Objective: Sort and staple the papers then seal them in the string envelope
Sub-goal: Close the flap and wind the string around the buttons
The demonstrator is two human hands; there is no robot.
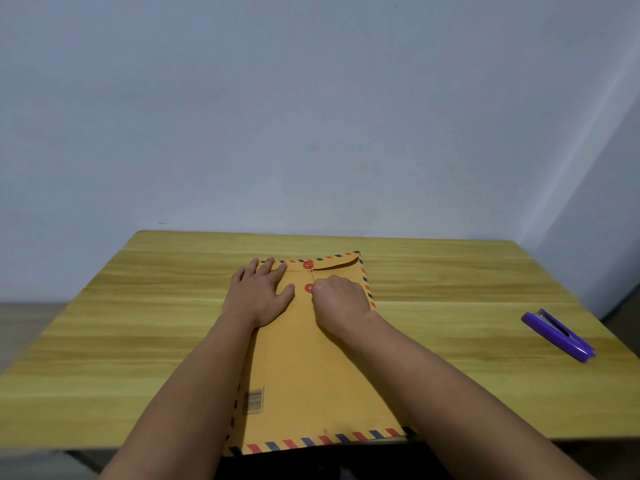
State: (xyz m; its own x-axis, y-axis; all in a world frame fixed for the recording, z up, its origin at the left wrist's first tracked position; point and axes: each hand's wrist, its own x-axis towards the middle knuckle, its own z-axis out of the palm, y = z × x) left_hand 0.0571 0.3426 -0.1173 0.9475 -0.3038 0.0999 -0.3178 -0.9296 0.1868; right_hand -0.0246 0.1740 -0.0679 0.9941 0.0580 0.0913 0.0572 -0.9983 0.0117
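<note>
Hands at the clasp of the tan paper string envelope [311, 368], centred on the wooden table [450, 282].

My left hand [259, 292] presses flat; right hand [341, 294] curls by the lower red disc [309, 288], string too thin to see; glossy purple stapler [558, 335] far right.

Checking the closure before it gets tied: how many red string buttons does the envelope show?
2. One red button sits on the flap by the envelope's far edge; the other sits just below it on the body, at the right hand's fingertips.

Matt kraft-paper envelope [311, 358], wood-grain table [450, 271], glossy plastic stapler [558, 335].
</note>
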